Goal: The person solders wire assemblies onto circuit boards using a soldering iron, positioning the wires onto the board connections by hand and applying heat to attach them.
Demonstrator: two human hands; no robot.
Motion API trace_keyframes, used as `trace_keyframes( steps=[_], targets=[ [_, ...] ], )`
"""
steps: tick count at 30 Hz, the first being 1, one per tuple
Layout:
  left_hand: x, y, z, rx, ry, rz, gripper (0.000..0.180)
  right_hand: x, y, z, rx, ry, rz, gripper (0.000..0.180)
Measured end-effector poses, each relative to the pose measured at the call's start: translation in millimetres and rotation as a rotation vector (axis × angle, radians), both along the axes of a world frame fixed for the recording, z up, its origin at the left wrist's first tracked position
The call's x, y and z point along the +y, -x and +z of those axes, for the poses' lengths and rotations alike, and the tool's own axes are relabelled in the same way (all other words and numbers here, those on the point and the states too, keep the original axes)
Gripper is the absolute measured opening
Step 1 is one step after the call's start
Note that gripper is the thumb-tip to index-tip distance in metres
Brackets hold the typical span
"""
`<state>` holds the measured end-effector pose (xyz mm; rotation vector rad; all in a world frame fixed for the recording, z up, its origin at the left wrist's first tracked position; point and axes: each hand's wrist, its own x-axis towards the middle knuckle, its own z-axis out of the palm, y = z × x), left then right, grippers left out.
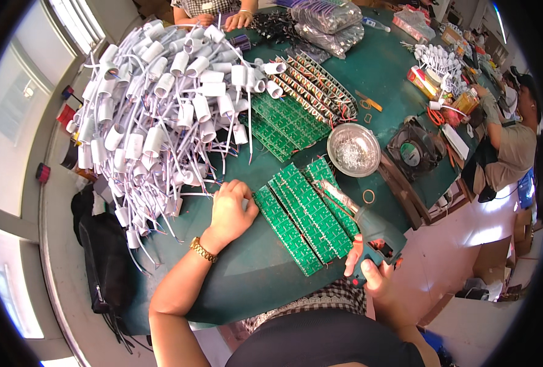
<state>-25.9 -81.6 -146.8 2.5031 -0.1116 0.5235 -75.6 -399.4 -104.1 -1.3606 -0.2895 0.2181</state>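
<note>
My right hand [372, 272] is wrapped round the handle of a dark green soldering gun [378, 232]. Its long metal nose points up and left over the green circuit boards [311, 211], which lie side by side in strips in front of me. At the left end of these boards rests my left hand [232, 208], fingers curled together; whatever they pinch, if anything, is hidden. Just beyond that hand rises a big heap of white lamp holders [155, 116] with white cables, some cable ends reaching close to my fingers.
Behind the boards are more green circuit boards [290, 125] and rows of wired boards [314, 88]. A metal bowl [354, 150] holds silvery bits, beside a black fan [412, 150]. A yellow-handled knife [369, 101] lies farther back. Co-workers sit at the far edge and right.
</note>
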Motion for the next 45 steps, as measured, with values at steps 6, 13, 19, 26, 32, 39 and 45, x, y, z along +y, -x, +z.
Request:
trace_keyframes(
  steps=[6,13,19,26,32,39,45],
  targets=[
    [9,4,1,-0.022,-0.063,-0.081,0.011,-18,8,-3,-0.141,-0.008,0.076,0.028],
    [13,7,23,-0.103,-0.683,-0.065,0.013,-29,18,-12,0.006,-0.032,0.029,0.024],
    [18,-56,87,-0.416,-0.550,-0.055,0.015,-38,20,-10,-0.042,-0.022,0.012,0.027],
    [56,-140,117,-0.123,-0.930,0.222,0.018,-47,31,-8,-0.041,-0.010,-0.015,0.043],
    [86,-110,163,-0.967,-0.287,0.238,0.025,-65,33,-26,-0.134,-0.024,-0.146,0.049],
    [54,-7,214,-1.108,0.271,0.001,0.016,-46,4,-20,-0.128,-0.043,-0.106,0.049],
    [-29,43,126,0.037,0.055,-0.047,0.019,-20,-10,-9,-0.078,0.031,0.162,0.047]
  ],
)
